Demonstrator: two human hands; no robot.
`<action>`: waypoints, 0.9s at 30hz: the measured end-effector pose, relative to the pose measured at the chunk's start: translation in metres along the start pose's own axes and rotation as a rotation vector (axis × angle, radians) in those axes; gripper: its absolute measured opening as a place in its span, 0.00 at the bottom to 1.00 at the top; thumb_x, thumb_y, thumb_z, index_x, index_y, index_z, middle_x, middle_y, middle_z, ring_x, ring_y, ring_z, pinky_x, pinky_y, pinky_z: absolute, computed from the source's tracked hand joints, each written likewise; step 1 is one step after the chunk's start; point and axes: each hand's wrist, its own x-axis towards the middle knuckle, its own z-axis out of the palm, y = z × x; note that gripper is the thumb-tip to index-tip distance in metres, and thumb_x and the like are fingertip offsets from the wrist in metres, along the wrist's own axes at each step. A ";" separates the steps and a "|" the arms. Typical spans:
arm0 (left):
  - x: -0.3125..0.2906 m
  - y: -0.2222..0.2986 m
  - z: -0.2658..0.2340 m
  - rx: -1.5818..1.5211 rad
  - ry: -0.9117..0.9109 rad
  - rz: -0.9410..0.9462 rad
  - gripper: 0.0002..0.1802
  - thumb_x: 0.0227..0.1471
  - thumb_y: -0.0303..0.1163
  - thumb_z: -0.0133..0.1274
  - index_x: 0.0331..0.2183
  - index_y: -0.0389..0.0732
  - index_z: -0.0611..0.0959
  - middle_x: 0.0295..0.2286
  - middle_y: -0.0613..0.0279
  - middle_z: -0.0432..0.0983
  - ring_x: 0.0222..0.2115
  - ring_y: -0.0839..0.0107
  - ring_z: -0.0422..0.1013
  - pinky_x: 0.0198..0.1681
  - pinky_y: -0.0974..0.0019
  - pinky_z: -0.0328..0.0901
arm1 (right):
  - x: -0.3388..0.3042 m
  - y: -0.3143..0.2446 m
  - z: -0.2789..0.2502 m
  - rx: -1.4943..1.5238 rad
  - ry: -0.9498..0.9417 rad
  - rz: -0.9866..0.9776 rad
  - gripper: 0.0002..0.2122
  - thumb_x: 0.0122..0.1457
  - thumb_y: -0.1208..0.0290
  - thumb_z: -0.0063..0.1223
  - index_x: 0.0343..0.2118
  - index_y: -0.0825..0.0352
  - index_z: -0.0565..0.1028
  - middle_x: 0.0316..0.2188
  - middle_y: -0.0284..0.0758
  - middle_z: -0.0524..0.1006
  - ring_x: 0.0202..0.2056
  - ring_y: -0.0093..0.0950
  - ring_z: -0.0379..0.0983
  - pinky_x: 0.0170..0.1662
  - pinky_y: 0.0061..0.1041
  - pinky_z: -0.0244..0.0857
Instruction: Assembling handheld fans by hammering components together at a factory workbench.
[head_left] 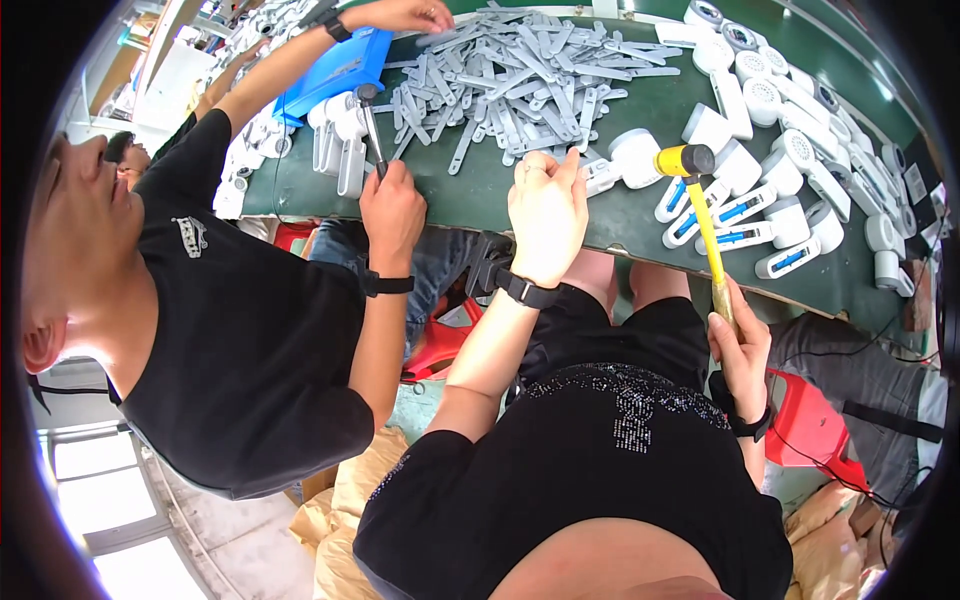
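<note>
My left hand (546,215) has its fingers drawn together at the handle end of a white appliance with a round head (634,158), which lies on the bench near its front edge. Part of that handle is hidden behind the fingers. My right hand (738,350) is wrapped round the lower grip of a mallet (706,225) with a yellow shaft and a yellow-and-black head. The mallet head is raised just right of the appliance's round head. Beyond my left hand lies a heap of grey plastic strips (520,75).
Several white appliances (785,180) crowd the right side, some with open handles showing blue parts. On my left a co-worker's hand (393,208) grips a hammer (374,130) beside more white pieces (345,160). A blue bin (335,75) stands behind on the green bench (465,195).
</note>
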 end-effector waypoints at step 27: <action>0.002 -0.026 0.014 -0.604 -0.102 -0.190 0.11 0.46 0.31 0.60 0.35 0.42 0.86 0.26 0.59 0.74 0.31 0.62 0.70 0.35 0.63 0.65 | 0.047 -0.053 0.007 -0.374 -0.249 -0.027 0.21 0.60 0.78 0.49 0.57 0.72 0.65 0.38 0.43 0.77 0.33 0.21 0.68 0.42 0.20 0.64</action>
